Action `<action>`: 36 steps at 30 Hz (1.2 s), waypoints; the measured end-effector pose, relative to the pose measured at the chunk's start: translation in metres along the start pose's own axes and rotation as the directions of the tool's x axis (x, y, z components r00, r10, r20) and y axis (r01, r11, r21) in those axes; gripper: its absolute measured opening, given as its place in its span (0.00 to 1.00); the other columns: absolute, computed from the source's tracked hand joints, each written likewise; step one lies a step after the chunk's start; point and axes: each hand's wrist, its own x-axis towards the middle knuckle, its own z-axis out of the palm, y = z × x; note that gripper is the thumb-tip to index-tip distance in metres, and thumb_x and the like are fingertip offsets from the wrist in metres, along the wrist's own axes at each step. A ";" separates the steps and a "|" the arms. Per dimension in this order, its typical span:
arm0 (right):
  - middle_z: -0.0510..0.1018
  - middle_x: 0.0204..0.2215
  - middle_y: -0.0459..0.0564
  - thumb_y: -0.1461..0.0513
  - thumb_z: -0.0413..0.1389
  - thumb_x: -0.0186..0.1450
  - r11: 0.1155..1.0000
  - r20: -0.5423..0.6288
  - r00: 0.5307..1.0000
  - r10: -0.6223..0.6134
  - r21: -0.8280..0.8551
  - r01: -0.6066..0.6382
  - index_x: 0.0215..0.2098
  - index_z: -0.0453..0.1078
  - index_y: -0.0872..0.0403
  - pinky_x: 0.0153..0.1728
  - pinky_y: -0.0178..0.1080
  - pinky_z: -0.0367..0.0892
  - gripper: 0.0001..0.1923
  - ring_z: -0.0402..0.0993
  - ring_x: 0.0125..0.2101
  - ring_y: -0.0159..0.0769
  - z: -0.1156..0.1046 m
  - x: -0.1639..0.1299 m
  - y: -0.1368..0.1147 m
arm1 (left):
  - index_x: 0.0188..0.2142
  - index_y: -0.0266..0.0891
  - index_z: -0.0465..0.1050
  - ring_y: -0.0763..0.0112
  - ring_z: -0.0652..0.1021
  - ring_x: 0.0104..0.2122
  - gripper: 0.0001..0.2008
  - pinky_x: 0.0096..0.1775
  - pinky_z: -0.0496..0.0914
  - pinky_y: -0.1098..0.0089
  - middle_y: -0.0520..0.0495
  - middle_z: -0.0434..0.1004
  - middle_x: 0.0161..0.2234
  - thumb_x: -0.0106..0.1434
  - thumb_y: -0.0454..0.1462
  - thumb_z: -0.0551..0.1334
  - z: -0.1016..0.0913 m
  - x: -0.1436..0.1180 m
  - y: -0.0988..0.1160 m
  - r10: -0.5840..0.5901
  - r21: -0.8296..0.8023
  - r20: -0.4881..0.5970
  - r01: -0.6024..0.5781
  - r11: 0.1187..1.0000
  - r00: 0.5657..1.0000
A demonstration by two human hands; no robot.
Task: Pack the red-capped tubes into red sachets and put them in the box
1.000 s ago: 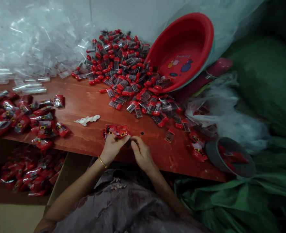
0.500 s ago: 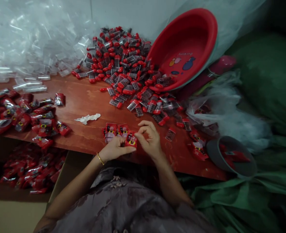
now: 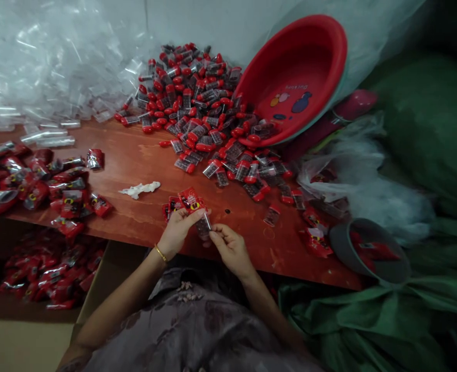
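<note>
While both hands work at the near edge of the bench (image 3: 143, 160), the left hand (image 3: 178, 231) grips a red packet (image 3: 190, 199), raised just above its fingertips. Right hand (image 3: 230, 247) pinches a small clear vial (image 3: 204, 225) between thumb and forefinger; vial sits between the two hands, touching both. More packets lie flat just behind the left hand. Heap of red-capped vials (image 3: 197, 98) lies toward the far edge, spilling from a tilted red basin (image 3: 301, 62).

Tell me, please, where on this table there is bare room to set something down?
Bare wood lies between the wrapped packets on the left and the heap of red-capped vials, around the white scrap. The right end, below the red basin, is crowded.
</note>
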 end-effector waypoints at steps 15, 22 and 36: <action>0.71 0.15 0.39 0.58 0.53 0.62 0.955 -0.265 0.948 -0.176 -0.278 0.100 0.29 0.67 0.53 0.18 0.28 0.65 0.08 0.69 0.14 0.26 0.012 -0.002 -0.003 | 0.28 0.33 0.76 0.69 0.77 0.26 0.18 0.32 0.69 0.70 0.44 0.81 0.27 0.42 0.44 0.73 0.016 -0.004 0.002 -0.075 -0.155 -0.088 0.060 0.986 0.993; 0.69 0.13 0.38 0.56 0.55 0.60 0.994 -0.339 0.938 -0.067 -0.105 0.033 0.26 0.66 0.54 0.15 0.29 0.64 0.10 0.66 0.12 0.25 0.017 0.003 -0.006 | 0.29 0.34 0.78 0.71 0.76 0.27 0.17 0.33 0.69 0.72 0.44 0.81 0.28 0.44 0.44 0.72 0.018 -0.005 -0.008 -0.028 -0.106 -0.016 0.027 0.994 0.999; 0.74 0.20 0.43 0.53 0.56 0.59 0.997 -0.347 0.935 -0.072 -0.064 0.052 0.27 0.69 0.55 0.22 0.31 0.67 0.13 0.69 0.20 0.28 0.020 0.018 -0.002 | 0.25 0.33 0.75 0.79 0.69 0.23 0.19 0.28 0.64 0.76 0.52 0.73 0.21 0.47 0.49 0.69 0.014 -0.012 -0.027 0.056 -0.053 -0.065 -0.060 0.997 0.996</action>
